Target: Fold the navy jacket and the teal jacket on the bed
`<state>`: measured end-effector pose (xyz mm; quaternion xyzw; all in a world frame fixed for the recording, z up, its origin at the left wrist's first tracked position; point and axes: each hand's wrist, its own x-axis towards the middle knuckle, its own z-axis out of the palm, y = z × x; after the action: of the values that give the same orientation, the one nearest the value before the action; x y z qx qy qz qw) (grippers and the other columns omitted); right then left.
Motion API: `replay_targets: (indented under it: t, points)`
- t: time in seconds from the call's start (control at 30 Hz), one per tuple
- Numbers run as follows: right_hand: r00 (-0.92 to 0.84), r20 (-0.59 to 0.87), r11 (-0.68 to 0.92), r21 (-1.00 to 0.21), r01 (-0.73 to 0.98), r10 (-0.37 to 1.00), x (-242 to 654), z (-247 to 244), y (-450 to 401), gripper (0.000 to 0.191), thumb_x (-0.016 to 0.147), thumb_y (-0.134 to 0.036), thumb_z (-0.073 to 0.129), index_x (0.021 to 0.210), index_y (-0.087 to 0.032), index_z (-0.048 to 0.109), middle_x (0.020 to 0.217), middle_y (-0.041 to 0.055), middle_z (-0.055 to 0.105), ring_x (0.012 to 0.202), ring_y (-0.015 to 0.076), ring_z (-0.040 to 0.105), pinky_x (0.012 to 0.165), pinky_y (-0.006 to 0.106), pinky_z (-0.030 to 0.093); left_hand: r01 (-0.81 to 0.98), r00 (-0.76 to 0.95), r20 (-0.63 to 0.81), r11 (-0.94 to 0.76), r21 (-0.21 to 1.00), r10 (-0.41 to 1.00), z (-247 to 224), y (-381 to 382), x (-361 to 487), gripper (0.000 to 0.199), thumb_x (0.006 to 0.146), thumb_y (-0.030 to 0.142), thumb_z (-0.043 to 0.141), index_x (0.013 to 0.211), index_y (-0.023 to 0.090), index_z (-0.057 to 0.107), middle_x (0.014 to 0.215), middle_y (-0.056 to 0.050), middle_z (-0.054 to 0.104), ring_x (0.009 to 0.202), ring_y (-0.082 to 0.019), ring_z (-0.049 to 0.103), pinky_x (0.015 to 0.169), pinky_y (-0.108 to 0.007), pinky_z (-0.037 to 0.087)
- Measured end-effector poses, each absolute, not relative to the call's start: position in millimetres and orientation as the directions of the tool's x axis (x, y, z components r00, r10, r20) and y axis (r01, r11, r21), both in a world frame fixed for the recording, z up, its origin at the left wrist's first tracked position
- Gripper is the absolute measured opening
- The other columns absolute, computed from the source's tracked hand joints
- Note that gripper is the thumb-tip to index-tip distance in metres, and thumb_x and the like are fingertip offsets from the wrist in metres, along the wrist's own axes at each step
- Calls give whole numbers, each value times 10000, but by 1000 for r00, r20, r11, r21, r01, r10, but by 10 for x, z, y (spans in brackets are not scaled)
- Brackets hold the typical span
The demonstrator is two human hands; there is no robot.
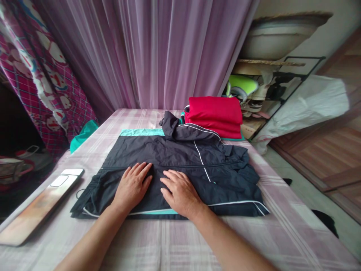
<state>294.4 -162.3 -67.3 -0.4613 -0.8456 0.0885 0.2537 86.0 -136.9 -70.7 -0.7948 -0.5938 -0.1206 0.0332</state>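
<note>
A dark zip jacket (225, 188) with white piping lies folded into a wide rectangle on the table, its collar pointing away from me. Turquoise cloth (142, 132) shows along its far edge, and a thin turquoise strip along the near edge. My left hand (133, 186) rests flat on the left-middle part of the jacket, fingers stretched forward. Just right of it, my right hand (180, 191) also lies flat on the fabric, fingers spread and angled left. Neither hand grips the cloth.
A red folded garment stack (216, 116) sits behind the jacket at the back right. The phone (42, 207) lies at the table's left edge. Turquoise fabric (84, 136) hangs at the left side. A purple curtain (169, 52) closes off the back; a rack (304, 71) stands right.
</note>
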Motion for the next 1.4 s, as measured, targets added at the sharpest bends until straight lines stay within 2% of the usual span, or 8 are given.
replay_targets:
  t: [0.4, 0.83, 1.2, 1.4]
  points:
    - [-426, 376, 560, -405, 723, 823, 2942, -702, -1648, 314, 923, -224, 578, 1214, -196, 691, 1358, 103, 645, 1273, 267, 558, 1095, 475, 444, 950, 276, 255, -304, 75, 927, -764, -1386, 822, 447, 979, 379, 457, 1409, 308, 558, 1460, -39, 581, 1375, -266, 505, 1130, -518, 424]
    - [-433, 459, 601, -332, 727, 776, 2982, -814, -1647, 313, 925, -227, 572, 1222, -226, 671, 1356, 69, 653, 1248, 234, 587, 1049, 419, 484, 933, 307, 320, -350, 85, 896, -866, -1421, 757, 475, 972, 370, 465, 1442, 334, 520, 1459, -34, 582, 1386, -245, 483, 1157, -485, 394]
    - [-429, 341, 544, -421, 726, 837, 2966, -712, -1676, 359, 932, -241, 563, 1279, -226, 657, 1411, 80, 612, 1304, 256, 543, 1101, 456, 448, 935, 309, 288, -345, 80, 906, -844, -1433, 764, 497, 980, 443, 432, 1455, 322, 510, 1492, -42, 549, 1401, -273, 469, 1152, -512, 393]
    - [-389, 313, 493, -402, 772, 866, 3051, -653, -1711, 392, 927, -262, 586, 1311, -216, 648, 1411, 97, 611, 1301, 269, 543, 1104, 468, 447, 936, 304, 281, -340, 87, 910, -844, -1402, 762, 486, 977, 441, 436, 1437, 317, 532, 1478, -40, 564, 1397, -274, 476, 1148, -514, 398]
